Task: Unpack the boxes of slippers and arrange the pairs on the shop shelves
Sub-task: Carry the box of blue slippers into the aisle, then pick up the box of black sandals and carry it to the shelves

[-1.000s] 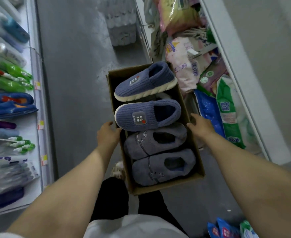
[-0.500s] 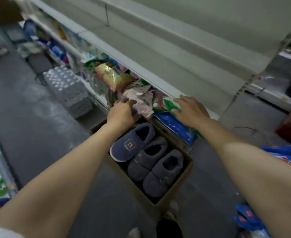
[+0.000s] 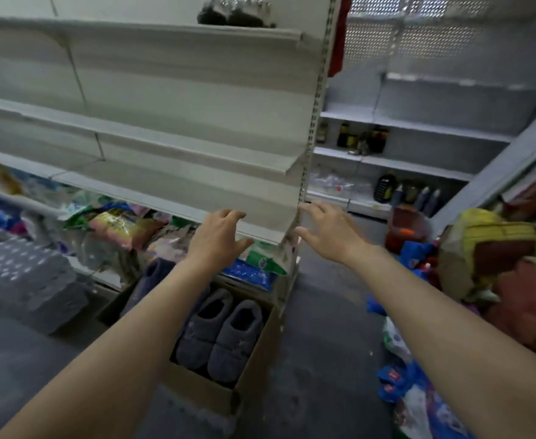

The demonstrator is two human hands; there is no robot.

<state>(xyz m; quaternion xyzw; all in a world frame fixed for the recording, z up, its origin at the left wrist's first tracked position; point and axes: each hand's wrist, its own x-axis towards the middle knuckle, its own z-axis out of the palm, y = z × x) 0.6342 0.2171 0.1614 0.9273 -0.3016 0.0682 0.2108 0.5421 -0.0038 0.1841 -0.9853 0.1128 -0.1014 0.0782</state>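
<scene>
Hands raised before the bare shelves, holding nothing. The left hand (image 3: 217, 237) hovered with fingers loosely spread and slightly curled in front of the lowest bare shelf (image 3: 165, 193); the right hand (image 3: 327, 231) was likewise spread, its fingertips close to the slotted upright (image 3: 308, 153), though contact could not be confirmed. The box (image 3: 216, 394) sat on the floor below, between the forearms, against the unit's base. A grey pair (image 3: 219, 337) lay side by side in its near end; a blue slipper (image 3: 148, 282) showed partly behind the left forearm. The step appeared to be choosing a shelf before lifting stock. To do it well, the person would probably reach down, take one matched pair together, and set it toes outward at one end of the shelf, leaving room for further pairs alongside.
</scene>
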